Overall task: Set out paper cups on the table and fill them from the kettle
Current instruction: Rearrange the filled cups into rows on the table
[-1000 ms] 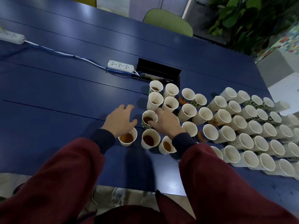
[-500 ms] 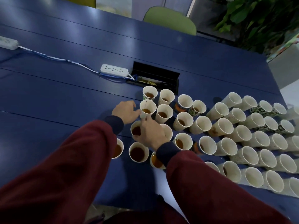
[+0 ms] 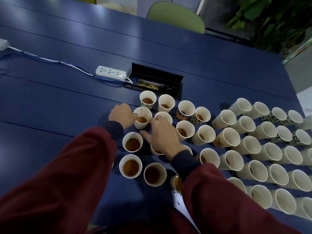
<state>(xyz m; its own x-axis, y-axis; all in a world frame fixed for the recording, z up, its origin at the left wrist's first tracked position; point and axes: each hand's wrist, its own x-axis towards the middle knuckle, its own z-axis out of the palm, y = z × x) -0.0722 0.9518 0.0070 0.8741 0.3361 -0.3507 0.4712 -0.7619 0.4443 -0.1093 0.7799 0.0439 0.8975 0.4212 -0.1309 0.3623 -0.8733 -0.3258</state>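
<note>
At the left, a white power strip (image 3: 110, 72) lies on the blue table (image 3: 50, 102). Next is your left hand (image 3: 122, 115), fingers curled and thumb side against the left wall of a plain white paper cup (image 3: 143, 118); whether it truly grips cannot be told from this view. That cup stands upright near the table's middle, at the left edge of the cluster, with a shallow brown drink in its bottom. Your right hand (image 3: 160, 134) is loose and spread, holding nothing, fingertips at the cup's right side and palm above other filled cups (image 3: 130, 166). Behind stands a green-printed cup (image 3: 147, 102), and further right an orange-printed cup (image 3: 184, 111) — the writing on both is too small to read. Rightmost are rows of further cups (image 3: 258, 173), mostly plain white.
</note>
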